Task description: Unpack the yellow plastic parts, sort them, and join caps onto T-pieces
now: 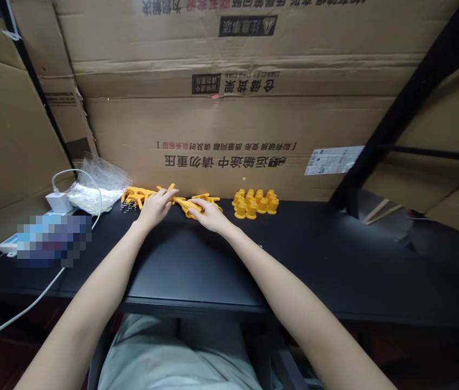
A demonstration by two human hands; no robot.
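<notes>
Both of my arms reach across a black table [335, 254] to its far edge. My left hand [156, 205] lies on a loose pile of long yellow plastic pieces [138, 194], fingers stretched and touching one piece. My right hand [209, 212] rests beside it, fingers curled on a yellow piece [187, 206] from the same pile. Small metal rings [129, 206] lie at the pile's left end. A tight cluster of yellow cap-shaped parts [256, 203] stands upright a little to the right of my right hand.
Cardboard sheets [229, 108] wall off the table's back and left side. A clear plastic bag [93, 189], a white charger [59, 201] with its cable, and a blurred-out object [53, 238] sit at the left. A black frame bar [400, 103] slants at the right.
</notes>
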